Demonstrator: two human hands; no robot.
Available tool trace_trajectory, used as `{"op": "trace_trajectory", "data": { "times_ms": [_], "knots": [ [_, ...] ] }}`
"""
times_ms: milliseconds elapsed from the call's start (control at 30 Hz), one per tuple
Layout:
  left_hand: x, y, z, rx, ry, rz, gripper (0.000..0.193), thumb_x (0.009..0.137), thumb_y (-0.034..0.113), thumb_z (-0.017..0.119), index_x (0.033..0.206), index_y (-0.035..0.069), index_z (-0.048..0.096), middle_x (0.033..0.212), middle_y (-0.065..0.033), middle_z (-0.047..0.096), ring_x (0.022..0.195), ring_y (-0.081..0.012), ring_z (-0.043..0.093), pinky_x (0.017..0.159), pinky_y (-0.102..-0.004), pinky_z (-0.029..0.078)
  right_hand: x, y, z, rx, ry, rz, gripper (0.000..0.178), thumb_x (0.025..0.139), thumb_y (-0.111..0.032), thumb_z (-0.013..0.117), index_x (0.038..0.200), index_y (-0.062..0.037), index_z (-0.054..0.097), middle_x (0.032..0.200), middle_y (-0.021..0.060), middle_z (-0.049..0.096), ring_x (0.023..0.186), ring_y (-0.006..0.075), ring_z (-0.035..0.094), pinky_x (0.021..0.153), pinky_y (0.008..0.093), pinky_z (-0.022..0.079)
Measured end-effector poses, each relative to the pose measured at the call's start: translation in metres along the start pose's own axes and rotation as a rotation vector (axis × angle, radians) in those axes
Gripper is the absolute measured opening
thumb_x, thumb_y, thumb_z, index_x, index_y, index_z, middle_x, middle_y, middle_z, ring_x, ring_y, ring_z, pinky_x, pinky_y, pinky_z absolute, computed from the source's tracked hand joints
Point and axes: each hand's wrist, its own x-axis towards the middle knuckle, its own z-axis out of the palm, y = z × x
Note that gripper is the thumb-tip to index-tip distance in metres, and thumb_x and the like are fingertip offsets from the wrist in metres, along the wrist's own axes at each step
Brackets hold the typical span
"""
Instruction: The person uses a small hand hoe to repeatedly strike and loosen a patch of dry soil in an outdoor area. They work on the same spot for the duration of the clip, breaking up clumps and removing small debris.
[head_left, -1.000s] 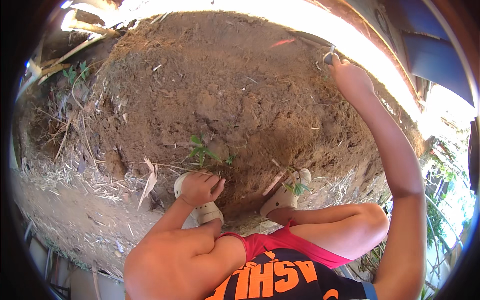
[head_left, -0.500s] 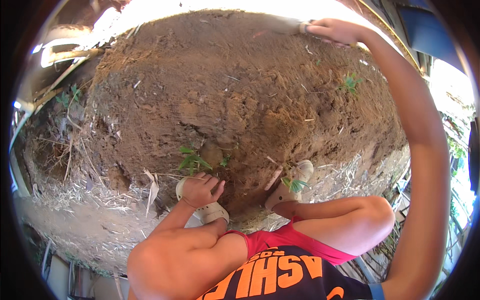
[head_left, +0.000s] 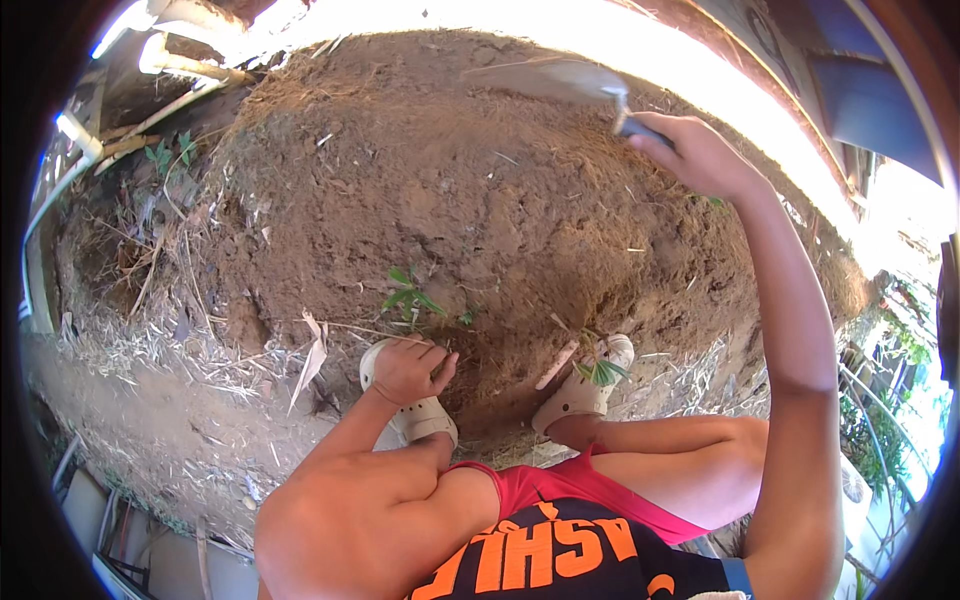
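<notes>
The right hand (head_left: 695,155) grips a dark-handled grey metal blade (head_left: 580,80) far across the brown earth mound (head_left: 390,200); a low backswing could slice the green leafy seedling (head_left: 408,295) near the curled left hand (head_left: 408,372), contents unclear.

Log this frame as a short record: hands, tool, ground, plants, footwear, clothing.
left_hand: left hand loosely curled over the beige left clog, nothing visible in it
right_hand: right hand grips the trowel by its dark handle
tool: metal blade motion-blurred, at the soil's far side; contact unclear
ground: brown soil
plants: green seedling beyond the left hand; leafy sprig at the right clog
footwear: beige clogs
clothing: red shorts, dark shirt
</notes>
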Motion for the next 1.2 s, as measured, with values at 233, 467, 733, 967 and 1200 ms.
{"op": "trace_trajectory", "data": {
  "times_ms": [233, 467, 733, 967, 1200],
  "knots": [
    [0.000, -0.001, 0.002, -0.024, 0.021, 0.017, 0.029, 0.093, 0.026, 0.085, 0.073, 0.016, 0.067, 0.068, -0.0004, 0.067, 0.066, -0.0231, 0.070, 0.061, -0.0388, 0.054, -0.035, 0.072, -0.010, -0.336, 0.094, 0.434, 0.054, 0.123, -0.049, 0.041, 0.147, -0.0109, 0.071, 0.124, 0.0166, 0.082, 0.114, 0.0278, 0.080, 0.106, 0.0493, 0.063],
    [-0.002, -0.002, 0.002, -0.020, -0.013, 0.029, 0.030, 0.093, 0.026, 0.085, 0.073, 0.017, 0.065, 0.068, 0.0000, 0.066, 0.067, -0.0229, 0.069, 0.061, -0.0387, 0.054, 0.027, 0.072, 0.014, -0.337, 0.038, 0.414, 0.053, 0.123, -0.045, 0.044, 0.136, -0.0038, 0.073, 0.119, 0.0160, 0.083, 0.108, 0.0299, 0.081, 0.101, 0.0495, 0.065],
    [0.003, 0.001, 0.001, 0.010, -0.024, 0.063, 0.031, 0.094, 0.026, 0.085, 0.073, 0.016, 0.065, 0.069, -0.0012, 0.066, 0.067, -0.0234, 0.069, 0.062, -0.0390, 0.055, 0.012, 0.054, 0.040, -0.343, 0.062, 0.317, 0.046, 0.123, -0.039, 0.049, 0.123, -0.0036, 0.077, 0.110, 0.0165, 0.083, 0.101, 0.0285, 0.083, 0.095, 0.0457, 0.068],
    [0.001, 0.003, 0.000, 0.035, -0.004, 0.053, 0.030, 0.094, 0.027, 0.085, 0.074, 0.016, 0.066, 0.070, -0.0025, 0.068, 0.067, -0.0252, 0.069, 0.063, -0.0395, 0.056, -0.011, 0.013, 0.045, -0.289, 0.024, 0.248, 0.044, 0.122, -0.038, 0.051, 0.118, -0.0006, 0.074, 0.103, 0.0167, 0.082, 0.094, 0.0261, 0.083, 0.087, 0.0417, 0.071],
    [0.003, 0.008, -0.004, 0.004, 0.015, 0.037, 0.028, 0.093, 0.025, 0.086, 0.076, 0.014, 0.067, 0.072, -0.0038, 0.070, 0.067, -0.0268, 0.071, 0.064, -0.0407, 0.057, -0.059, -0.015, 0.048, -0.286, 0.192, 0.049, 0.043, 0.120, -0.045, 0.054, 0.127, -0.0058, 0.071, 0.104, 0.0191, 0.081, 0.095, 0.0383, 0.081, 0.087, 0.0500, 0.068]
  ]
}}
